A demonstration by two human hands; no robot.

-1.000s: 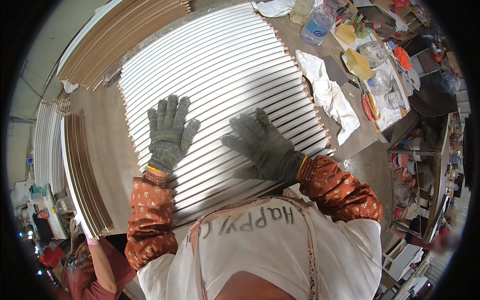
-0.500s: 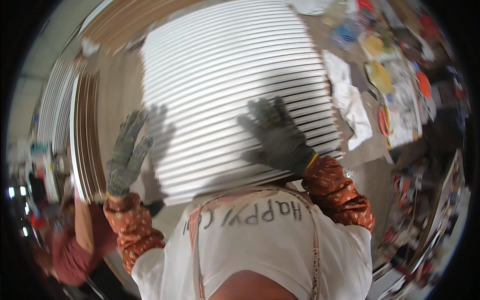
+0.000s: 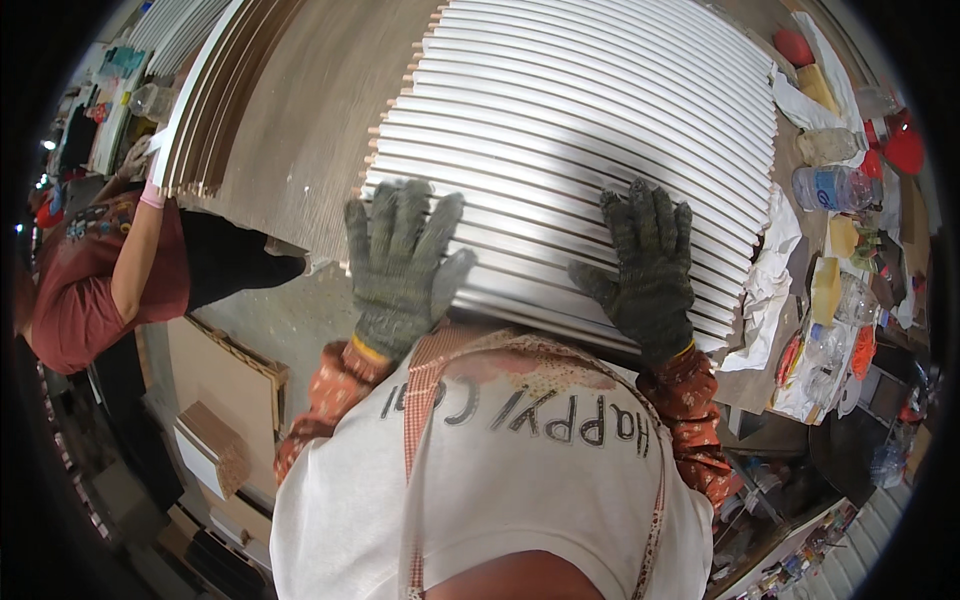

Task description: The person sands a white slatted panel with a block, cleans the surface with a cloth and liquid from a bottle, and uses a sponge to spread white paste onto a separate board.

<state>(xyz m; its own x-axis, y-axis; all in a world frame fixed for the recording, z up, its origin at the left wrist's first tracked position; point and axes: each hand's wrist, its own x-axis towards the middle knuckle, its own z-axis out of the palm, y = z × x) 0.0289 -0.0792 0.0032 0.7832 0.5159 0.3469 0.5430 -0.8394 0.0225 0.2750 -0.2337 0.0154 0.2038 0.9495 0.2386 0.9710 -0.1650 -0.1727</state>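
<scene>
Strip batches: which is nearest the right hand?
The wide white batch, under the right hand; the brown-sided batch and smaller white batch are far left.

I see a workshop: white strips (image 3: 590,105) in rows across a broad counter (image 3: 310,120), a co-worker (image 3: 100,260) in dark red beside another stack (image 3: 215,100), bottles (image 3: 835,188) and crumpled cloth (image 3: 768,285) at right, a brown board (image 3: 225,370) lower left, and, dimly at lower right, what seem crowded shelves (image 3: 790,560).
</scene>
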